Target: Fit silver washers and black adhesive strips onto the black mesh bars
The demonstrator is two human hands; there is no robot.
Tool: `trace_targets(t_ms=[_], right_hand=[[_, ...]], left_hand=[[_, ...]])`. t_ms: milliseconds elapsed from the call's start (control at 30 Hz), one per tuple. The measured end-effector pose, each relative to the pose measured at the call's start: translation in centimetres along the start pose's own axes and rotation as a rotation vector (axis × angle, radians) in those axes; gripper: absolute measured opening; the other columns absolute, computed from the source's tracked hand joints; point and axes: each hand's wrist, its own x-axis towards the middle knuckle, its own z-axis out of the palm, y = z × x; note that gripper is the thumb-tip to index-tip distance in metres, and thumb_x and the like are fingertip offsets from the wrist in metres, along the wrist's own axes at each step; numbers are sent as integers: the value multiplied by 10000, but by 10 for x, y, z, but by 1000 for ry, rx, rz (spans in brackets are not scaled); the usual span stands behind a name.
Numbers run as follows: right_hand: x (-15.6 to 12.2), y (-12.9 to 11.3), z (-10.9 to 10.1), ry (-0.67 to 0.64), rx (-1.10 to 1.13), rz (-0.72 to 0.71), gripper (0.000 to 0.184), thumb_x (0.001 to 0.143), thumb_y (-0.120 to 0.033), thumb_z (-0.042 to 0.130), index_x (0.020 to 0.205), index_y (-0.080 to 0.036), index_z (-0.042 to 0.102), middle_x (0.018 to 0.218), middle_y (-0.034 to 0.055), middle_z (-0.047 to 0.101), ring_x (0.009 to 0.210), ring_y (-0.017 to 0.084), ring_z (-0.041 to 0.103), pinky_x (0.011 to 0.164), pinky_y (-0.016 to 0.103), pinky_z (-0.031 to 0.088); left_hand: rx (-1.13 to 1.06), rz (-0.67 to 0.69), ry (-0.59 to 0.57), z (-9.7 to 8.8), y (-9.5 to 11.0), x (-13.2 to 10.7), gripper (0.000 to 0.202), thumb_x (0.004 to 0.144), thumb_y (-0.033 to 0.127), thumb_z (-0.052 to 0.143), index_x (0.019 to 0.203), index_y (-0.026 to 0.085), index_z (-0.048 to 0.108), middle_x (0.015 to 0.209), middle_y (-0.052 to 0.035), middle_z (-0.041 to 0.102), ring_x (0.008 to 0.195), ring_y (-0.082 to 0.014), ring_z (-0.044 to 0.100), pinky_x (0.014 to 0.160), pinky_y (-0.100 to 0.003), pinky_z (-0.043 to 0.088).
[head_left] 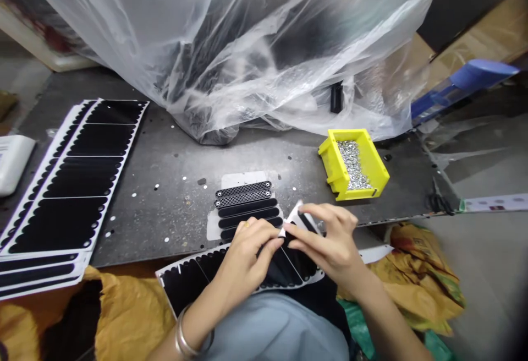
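Observation:
My left hand [247, 251] and my right hand [330, 242] meet over a sheet of black stickers [190, 281] lying at the table's near edge. Both pinch a narrow black strip with a white backing [297, 215], fingertips touching at its lower end. Just beyond the hands sits a small jig [247, 201] with several black slotted pieces stacked in rows; the top two have a mesh pattern. A bangle is on my left wrist.
A stack of black sticker sheets [70, 185] lies at the left. A yellow bin [355, 163] of small silver screws stands at the right. A big clear plastic bag [247, 47] covers the back. A white box [12, 160] is at far left.

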Motion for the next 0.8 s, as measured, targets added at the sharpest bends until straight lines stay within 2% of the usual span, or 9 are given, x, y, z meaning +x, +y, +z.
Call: trace_targets(t_ms=[133, 167, 233, 300, 400, 500, 600, 700, 800], right_hand=[[-12, 1, -8, -52, 271, 9, 100, 937, -284, 738, 1028, -323, 741, 1156, 71, 633, 1099, 271, 591, 937, 474, 469], [-15, 4, -13, -65, 424, 59, 60, 929, -349, 743, 956, -307, 710, 1135, 77, 622, 1092, 280, 608, 925, 482, 504], [-13, 9, -22, -21, 761, 215, 191, 929, -466, 716, 942, -300, 624, 1084, 82, 596, 973, 273, 667, 834, 475, 586], [0, 9, -21, 75, 945, 364, 186, 944, -425, 702, 1021, -311, 577, 1039, 62, 563, 756, 206, 674, 661, 396, 619], [34, -1, 8, 17, 711, 307, 208, 956, -218, 672, 1140, -310, 640, 1050, 53, 565, 768, 161, 650, 649, 313, 596], [69, -14, 57, -79, 427, 3, 328, 1015, -152, 558, 1309, -263, 650, 1082, 87, 635, 960, 193, 660, 811, 340, 588], [90, -24, 96, -112, 363, -169, 242, 1030, -203, 581, 1249, -211, 684, 1075, 90, 718, 961, 199, 671, 844, 351, 576], [98, -28, 110, -169, 377, -204, 138, 1019, -252, 618, 1028, -201, 745, 999, 69, 755, 896, 193, 660, 810, 344, 570], [100, -26, 109, -197, 389, -189, 162, 1023, -261, 611, 1014, -200, 761, 1021, 75, 763, 912, 195, 651, 819, 354, 575]], left_hand=[[31, 17, 94, 6, -5, -2, 210, 1053, 199, 497, 956, 232, 681, 842, 7, 690, 778, -158, 600, 740, -342, 393], [76, 20, 162, 10, -8, -4, 196, 1047, 189, 505, 975, 231, 682, 841, 2, 692, 767, -162, 606, 727, -349, 388], [196, 40, 271, 20, -12, -7, 173, 1032, 171, 526, 1048, 239, 685, 847, -7, 705, 756, -181, 620, 715, -367, 383], [297, 94, 275, 25, -14, -9, 208, 1017, 181, 565, 1166, 273, 677, 882, -5, 730, 768, -197, 644, 729, -379, 394], [367, 84, 334, 10, -23, -10, 207, 1004, 246, 618, 1197, 298, 674, 993, -4, 764, 893, -210, 689, 840, -392, 416], [412, -140, 534, -27, -46, -12, 119, 1004, 316, 609, 996, 264, 716, 951, -9, 776, 904, -216, 681, 913, -411, 396], [343, -340, 523, -57, -74, -15, 197, 994, 391, 590, 959, 274, 746, 903, -3, 787, 865, -221, 667, 926, -413, 419], [204, -382, 448, -63, -88, -16, 251, 1015, 384, 542, 962, 284, 766, 930, -7, 798, 943, -228, 677, 953, -412, 446], [133, -374, 461, -58, -88, -15, 241, 1010, 364, 559, 929, 279, 769, 921, -6, 798, 944, -223, 679, 957, -411, 459]])
